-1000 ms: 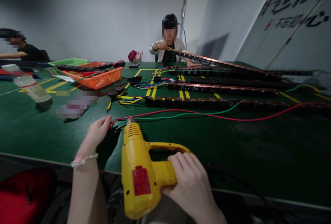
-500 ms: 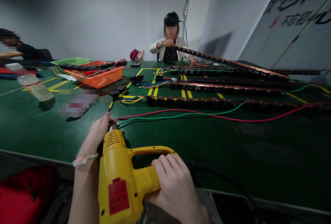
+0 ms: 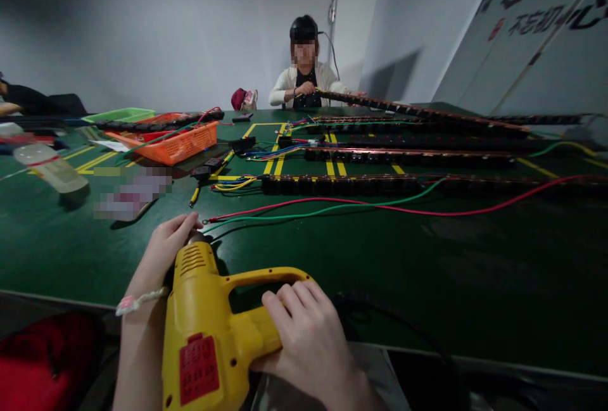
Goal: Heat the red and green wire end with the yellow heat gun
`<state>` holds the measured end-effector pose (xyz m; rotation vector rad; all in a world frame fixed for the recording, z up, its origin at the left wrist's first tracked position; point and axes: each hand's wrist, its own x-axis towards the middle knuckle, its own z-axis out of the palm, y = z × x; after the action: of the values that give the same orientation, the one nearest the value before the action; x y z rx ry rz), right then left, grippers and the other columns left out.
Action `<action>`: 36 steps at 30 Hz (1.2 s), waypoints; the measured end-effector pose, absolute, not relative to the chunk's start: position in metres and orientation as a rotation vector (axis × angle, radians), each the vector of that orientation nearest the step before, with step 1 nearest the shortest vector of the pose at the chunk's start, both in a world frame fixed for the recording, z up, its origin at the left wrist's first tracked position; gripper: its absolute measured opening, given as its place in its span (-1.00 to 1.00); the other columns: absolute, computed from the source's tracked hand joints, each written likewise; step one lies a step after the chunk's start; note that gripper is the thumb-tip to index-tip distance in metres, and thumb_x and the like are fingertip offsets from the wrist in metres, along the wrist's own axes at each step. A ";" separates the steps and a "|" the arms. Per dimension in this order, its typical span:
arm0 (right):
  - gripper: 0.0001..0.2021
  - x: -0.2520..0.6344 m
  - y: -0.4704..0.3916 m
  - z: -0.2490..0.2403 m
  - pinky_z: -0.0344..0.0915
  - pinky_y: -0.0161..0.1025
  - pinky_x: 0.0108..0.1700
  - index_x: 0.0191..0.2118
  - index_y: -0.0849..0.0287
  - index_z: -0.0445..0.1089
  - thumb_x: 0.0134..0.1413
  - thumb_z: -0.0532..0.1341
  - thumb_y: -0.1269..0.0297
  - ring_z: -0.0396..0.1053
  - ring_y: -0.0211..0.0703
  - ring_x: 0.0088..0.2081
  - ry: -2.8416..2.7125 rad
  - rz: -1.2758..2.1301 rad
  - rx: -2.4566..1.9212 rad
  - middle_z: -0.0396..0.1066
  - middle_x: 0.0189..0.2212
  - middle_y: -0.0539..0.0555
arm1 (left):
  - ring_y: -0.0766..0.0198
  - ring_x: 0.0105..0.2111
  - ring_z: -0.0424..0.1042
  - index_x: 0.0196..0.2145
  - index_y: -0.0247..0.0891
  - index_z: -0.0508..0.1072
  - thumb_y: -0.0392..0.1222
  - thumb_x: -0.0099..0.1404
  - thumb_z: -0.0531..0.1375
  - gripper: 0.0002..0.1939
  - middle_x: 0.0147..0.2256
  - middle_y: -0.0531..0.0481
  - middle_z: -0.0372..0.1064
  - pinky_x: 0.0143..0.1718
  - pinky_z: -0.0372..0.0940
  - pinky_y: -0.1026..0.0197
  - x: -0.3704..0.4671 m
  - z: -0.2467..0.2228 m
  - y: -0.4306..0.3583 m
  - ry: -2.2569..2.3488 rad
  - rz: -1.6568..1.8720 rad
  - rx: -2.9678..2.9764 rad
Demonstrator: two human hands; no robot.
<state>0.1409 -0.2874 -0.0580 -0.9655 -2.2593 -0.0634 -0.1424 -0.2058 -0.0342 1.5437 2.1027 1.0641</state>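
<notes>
My right hand [image 3: 308, 341] is wrapped around the handle of a yellow heat gun [image 3: 199, 309], which has a red label and a metal nozzle [image 3: 198, 235] pointing away from me. Just beyond the nozzle, my left hand [image 3: 166, 243] has its fingers pinched together, partly hidden behind the gun. A green wire [image 3: 313, 209] runs into the spot at those fingertips; its very end is hidden. Beside them lies a red wire [image 3: 285, 204] with a ring terminal [image 3: 206, 221] on its end.
Long black strips [image 3: 342, 185] with wire leads lie across the green table [image 3: 427, 284]. An orange basket [image 3: 190, 144], a bottle [image 3: 52, 167] and a blurred-out item [image 3: 135, 194] are at left. Opposite, a co-worker [image 3: 306, 72] holds up another strip [image 3: 403, 107].
My view has shifted slightly, moving most things leftward. The short yellow-black lead now shows a gap from my left fingertips. The co-worker's raised strip end sits lower. My grip on the heat gun is unchanged.
</notes>
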 end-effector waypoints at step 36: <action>-0.68 0.263 -0.283 -0.059 0.18 -0.18 -0.13 -0.22 0.15 0.34 -0.23 0.27 0.37 0.37 -0.08 -0.29 -2.114 -0.349 -1.290 0.43 -0.36 0.02 | 0.00 -0.41 0.37 -0.62 -0.18 0.43 0.34 0.11 -0.06 -0.42 -0.51 -0.16 0.43 -0.43 0.15 0.12 -0.164 -0.045 -0.200 2.498 0.841 1.346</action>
<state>0.2634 -0.2832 -0.0586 -1.2901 -2.1136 -0.3490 -0.1641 -0.2003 -0.0451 1.3460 2.4981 0.8406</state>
